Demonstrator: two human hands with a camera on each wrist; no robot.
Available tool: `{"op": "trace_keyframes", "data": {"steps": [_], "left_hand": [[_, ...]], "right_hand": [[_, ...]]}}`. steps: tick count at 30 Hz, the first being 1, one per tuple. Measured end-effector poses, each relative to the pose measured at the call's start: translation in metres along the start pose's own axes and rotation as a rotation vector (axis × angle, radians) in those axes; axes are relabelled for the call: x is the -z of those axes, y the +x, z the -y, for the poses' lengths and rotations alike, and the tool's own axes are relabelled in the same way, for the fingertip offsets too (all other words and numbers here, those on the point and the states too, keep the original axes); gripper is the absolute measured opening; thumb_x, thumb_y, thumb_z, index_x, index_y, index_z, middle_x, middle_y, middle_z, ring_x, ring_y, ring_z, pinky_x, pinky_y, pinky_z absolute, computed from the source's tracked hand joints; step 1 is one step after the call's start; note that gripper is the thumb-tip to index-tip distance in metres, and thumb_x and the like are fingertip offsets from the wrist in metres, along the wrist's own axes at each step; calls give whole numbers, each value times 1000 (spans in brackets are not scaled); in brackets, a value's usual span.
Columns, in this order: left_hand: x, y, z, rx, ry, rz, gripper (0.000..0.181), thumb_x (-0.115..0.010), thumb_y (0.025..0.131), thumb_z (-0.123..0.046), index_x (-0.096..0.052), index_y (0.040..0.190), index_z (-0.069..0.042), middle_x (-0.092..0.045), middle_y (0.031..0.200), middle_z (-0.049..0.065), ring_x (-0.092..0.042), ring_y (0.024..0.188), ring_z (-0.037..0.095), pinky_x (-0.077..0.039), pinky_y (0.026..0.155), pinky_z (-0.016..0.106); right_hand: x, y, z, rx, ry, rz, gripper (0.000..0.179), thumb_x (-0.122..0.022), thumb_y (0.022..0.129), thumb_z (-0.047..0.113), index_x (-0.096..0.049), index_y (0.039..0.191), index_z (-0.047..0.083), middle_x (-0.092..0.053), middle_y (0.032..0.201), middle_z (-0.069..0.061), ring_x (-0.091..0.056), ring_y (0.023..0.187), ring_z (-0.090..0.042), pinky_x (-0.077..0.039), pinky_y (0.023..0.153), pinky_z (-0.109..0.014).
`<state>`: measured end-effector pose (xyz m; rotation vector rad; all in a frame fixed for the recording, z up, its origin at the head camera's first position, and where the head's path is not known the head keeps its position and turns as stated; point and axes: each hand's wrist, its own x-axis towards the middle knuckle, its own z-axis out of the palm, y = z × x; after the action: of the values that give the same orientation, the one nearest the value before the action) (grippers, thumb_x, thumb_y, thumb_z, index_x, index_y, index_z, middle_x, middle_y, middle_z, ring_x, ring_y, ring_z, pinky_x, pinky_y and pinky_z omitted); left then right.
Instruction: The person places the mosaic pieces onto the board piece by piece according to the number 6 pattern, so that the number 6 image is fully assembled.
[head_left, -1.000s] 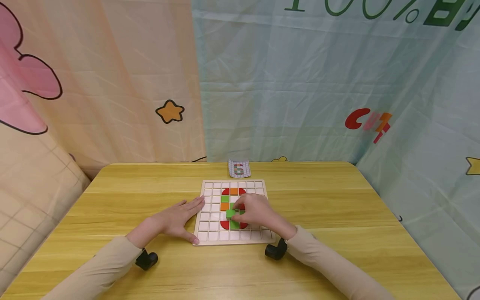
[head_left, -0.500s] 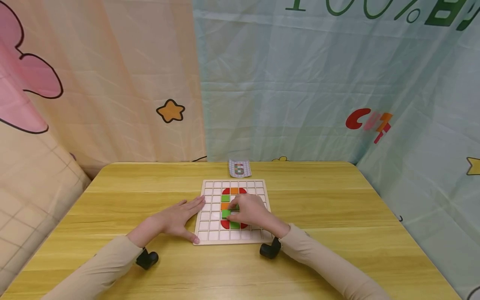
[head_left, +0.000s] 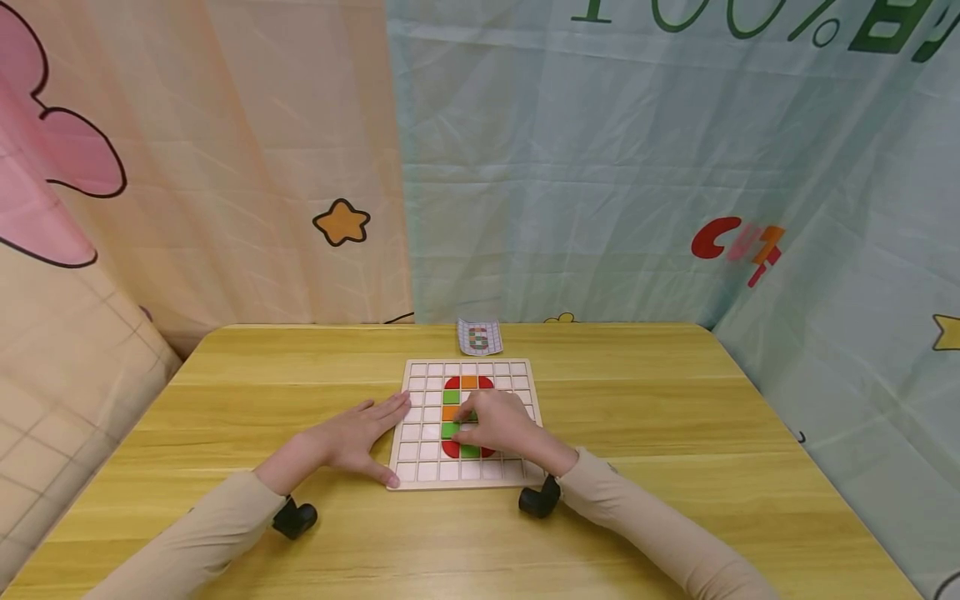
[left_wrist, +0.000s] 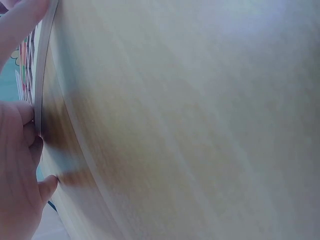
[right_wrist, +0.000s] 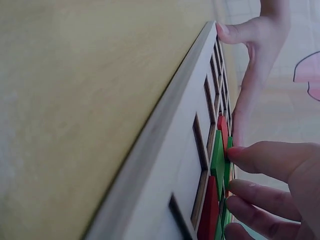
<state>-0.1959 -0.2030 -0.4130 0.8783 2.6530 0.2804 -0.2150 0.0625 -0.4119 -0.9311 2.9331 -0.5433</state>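
Observation:
A wooden grid board (head_left: 510,476) lies on the table with red, orange and green tiles in its middle cells. My left hand (head_left: 347,440) is spread along the board's left edge, fingertips and thumb on the frame; the left wrist view also shows the left hand (left_wrist: 17,165) at that edge. My right hand (head_left: 504,425) bends over the tiles, thumb and fingers at a green square tile (head_left: 450,431) in the pattern's left column. In the right wrist view the right thumb touches a green tile (right_wrist: 229,145). The right hand hides some tiles on the pattern's right side.
A small printed card (head_left: 479,337) with a coloured grid pattern stands behind the board, near the far edge of the wooden table (head_left: 637,383). Printed curtains (head_left: 555,167) hang behind the table. A black wrist device (head_left: 540,498) sits under the right wrist.
My right hand has moved slightly left with the green tile, which now lies lower, in line with the left column. The left hand has stayed in place.

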Motion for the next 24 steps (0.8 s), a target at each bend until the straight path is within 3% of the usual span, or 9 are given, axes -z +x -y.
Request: {"op": "trace_keyframes", "data": {"steps": [19,24], "left_hand": [[0,1,1,-18,3,-7,118,-63,72,-75,-16,154,-3,-8,163,13,-19,148,30,-17,118,56],[-1,1,0,-23,11,-9,118,-63,72,-74,-16,154,-3,-9,162,13,-19,148,30,-18,118,56]], "right_hand": [[-2,-1,-3,-3,43,-17,18,-74,82,34,-78,94,21,-72,93,10,-59,77,-2,-41,53,-18],[2,-7,-12,18,92,-104,17,-67,90,28,-78,98,18,-73,92,7,-55,70,-3,-41,56,-18]]}}
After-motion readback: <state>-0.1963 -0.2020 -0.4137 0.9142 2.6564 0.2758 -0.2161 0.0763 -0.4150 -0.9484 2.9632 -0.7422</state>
